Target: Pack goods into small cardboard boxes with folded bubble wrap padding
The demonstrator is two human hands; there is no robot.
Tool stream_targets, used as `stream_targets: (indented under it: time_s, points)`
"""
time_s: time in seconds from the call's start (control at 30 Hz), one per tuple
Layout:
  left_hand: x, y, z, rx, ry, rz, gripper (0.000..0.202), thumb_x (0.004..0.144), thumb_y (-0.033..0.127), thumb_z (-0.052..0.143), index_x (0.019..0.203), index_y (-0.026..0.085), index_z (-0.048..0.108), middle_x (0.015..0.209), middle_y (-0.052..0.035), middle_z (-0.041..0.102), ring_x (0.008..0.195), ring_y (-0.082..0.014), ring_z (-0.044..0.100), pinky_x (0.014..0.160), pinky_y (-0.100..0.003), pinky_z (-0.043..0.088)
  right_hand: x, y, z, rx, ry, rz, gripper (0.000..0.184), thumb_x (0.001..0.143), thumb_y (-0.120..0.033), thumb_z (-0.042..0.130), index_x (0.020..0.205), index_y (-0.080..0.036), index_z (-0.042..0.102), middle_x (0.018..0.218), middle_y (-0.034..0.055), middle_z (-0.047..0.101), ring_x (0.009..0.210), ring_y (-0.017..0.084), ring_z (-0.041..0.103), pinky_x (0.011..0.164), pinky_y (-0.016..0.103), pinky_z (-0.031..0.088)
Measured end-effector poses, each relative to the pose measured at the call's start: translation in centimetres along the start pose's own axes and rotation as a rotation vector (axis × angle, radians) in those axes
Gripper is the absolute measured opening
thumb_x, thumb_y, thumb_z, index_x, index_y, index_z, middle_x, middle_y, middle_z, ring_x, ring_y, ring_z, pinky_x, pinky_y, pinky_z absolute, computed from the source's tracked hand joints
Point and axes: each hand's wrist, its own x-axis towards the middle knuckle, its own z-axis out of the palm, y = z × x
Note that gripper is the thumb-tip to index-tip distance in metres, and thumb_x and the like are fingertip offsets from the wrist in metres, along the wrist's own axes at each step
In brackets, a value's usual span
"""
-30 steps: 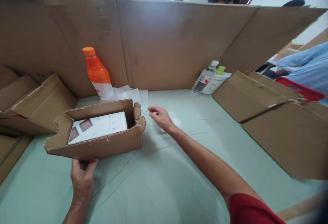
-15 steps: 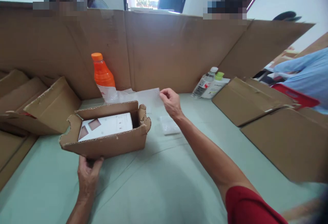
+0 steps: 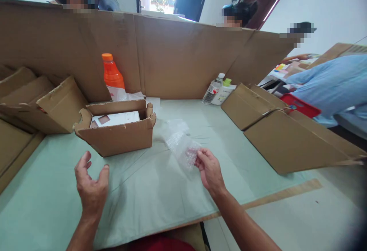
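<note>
My right hand point(image 3: 210, 168) pinches one corner of a clear sheet of bubble wrap point(image 3: 180, 144), which trails away over the green cloth. Fingers spread and holding nothing, my left hand point(image 3: 92, 182) is raised just in front of an open cardboard box point(image 3: 126, 138), apart from it. Inside that box lies a white carton point(image 3: 120, 118) with brown squares printed on its top; its lower part is hidden by the box wall.
An orange bottle point(image 3: 113, 73) stands at the back left behind the box. A clear water bottle point(image 3: 213, 89) and a green-capped white bottle point(image 3: 225, 92) lean at the back right. Cardboard boxes point(image 3: 63, 101) line the left side, and more cardboard point(image 3: 281, 140) stands on the right.
My left hand has let go of the cardboard box and opened. The box now rests on the cloth. My right hand has come back toward me, drawing the bubble wrap along.
</note>
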Motion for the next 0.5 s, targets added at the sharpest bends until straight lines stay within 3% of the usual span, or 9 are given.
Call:
stream_targets:
  time_s: [0.07,0.13,0.2,0.27,0.37,0.5]
  points:
    - [-2.9,1.2,-0.6,0.048,-0.117,0.174,0.059,0.084,0.032,0.066,0.141,0.021,0.054,0.138,-0.0146,0.059,0.127,-0.0331,0.057,0.111,-0.054,0.042,-2.2,1.2,-0.8,0.103,0.004,0.116,0.036,0.066,-0.041,0.087,0.077,-0.023,0.058,0.080,0.0016,0.071,0.070,0.018,0.065,0.064,0.031,0.052]
    - [-6.0,2.2,-0.4,0.033,-0.320,0.350,0.050,0.087,0.026,0.062,0.136,0.022,0.057,0.139,-0.0147,0.059,0.130,-0.0322,0.056,0.111,-0.053,0.044,-4.2,2.4,-0.8,0.180,-0.019,0.197,0.036,0.066,-0.041,0.087,0.078,-0.023,0.058,0.086,0.0030,0.072,0.075,0.020,0.067,0.068,0.033,0.055]
    - [-8.7,2.7,0.4,0.019,-0.526,0.466,0.054,0.086,0.020,0.061,0.140,0.023,0.053,0.147,-0.0161,0.053,0.136,-0.0328,0.052,0.111,-0.053,0.045,-6.0,3.3,0.0,0.221,-0.058,0.252,0.034,0.069,-0.041,0.086,0.081,-0.024,0.059,0.089,0.0027,0.073,0.078,0.020,0.069,0.071,0.034,0.057]
    - [-10.5,3.0,1.4,0.016,-0.658,0.501,0.068,0.084,0.017,0.062,0.149,0.023,0.043,0.155,-0.0178,0.046,0.142,-0.0338,0.047,0.112,-0.054,0.045,-7.7,4.1,0.9,0.253,-0.091,0.304,0.031,0.072,-0.040,0.085,0.083,-0.025,0.060,0.090,0.0015,0.072,0.081,0.019,0.069,0.074,0.034,0.058]
    - [-11.3,2.9,2.8,-0.006,-0.725,0.535,0.069,0.081,0.013,0.060,0.147,0.020,0.044,0.153,-0.0177,0.049,0.145,-0.0335,0.045,0.114,-0.055,0.043,-9.3,4.5,1.2,0.248,-0.167,0.404,0.030,0.072,-0.040,0.086,0.084,-0.024,0.063,0.092,0.0009,0.072,0.083,0.018,0.071,0.072,0.032,0.059]
    - [-11.0,2.4,3.6,-0.043,-0.752,0.578,0.039,0.075,0.002,0.052,0.107,0.022,0.065,0.138,-0.0120,0.065,0.137,-0.0313,0.053,0.107,-0.053,0.046,-9.1,3.2,-1.3,-0.133,-0.450,0.452,0.032,0.079,-0.048,0.078,0.091,-0.020,0.070,0.090,0.0061,0.075,0.074,0.019,0.072,0.058,0.027,0.051]
